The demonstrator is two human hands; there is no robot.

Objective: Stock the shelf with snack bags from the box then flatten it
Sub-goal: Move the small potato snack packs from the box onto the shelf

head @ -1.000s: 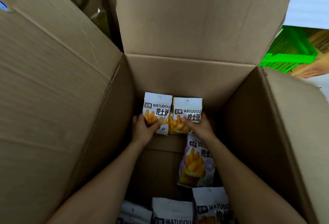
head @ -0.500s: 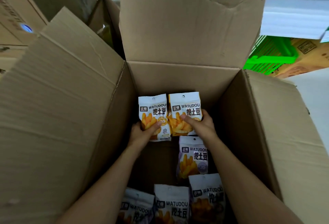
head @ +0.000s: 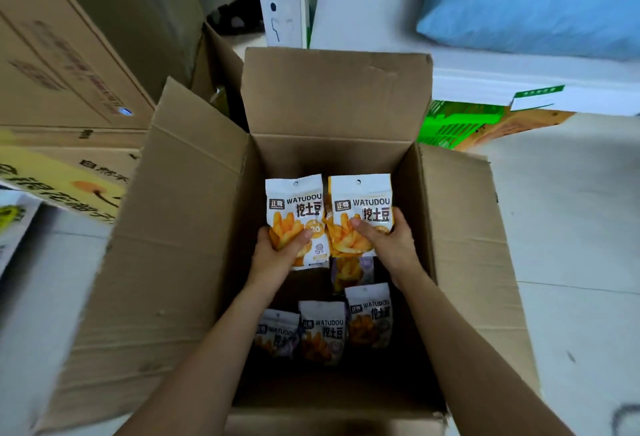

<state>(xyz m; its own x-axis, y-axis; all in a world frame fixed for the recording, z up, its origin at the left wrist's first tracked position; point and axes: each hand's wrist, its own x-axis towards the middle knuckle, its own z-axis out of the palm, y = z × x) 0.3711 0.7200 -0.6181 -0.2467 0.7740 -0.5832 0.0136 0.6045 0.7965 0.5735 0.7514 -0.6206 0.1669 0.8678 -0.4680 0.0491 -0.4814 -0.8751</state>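
An open brown cardboard box (head: 180, 227) stands on the floor with its flaps spread out. Inside it, my left hand (head: 277, 259) grips a white and orange WATUDOU snack bag (head: 294, 203), held upright. Right beside it, my right hand (head: 388, 245) grips a second identical snack bag (head: 360, 200). The two bags touch edge to edge, raised above the box floor. Several more snack bags (head: 323, 331) lie in shadow at the bottom of the box, nearer to me.
Stacked cardboard cartons (head: 69, 65) rise at the left. A green plastic basket (head: 457, 124) and an orange carton lie behind the box at the right. A blue cushion (head: 533, 2) rests on a white surface at top right. Pale floor (head: 571, 227) lies right of the box.
Both hands have lifted the two bags higher inside the box. My view has pulled back, showing more of the floor, cartons and cushion.
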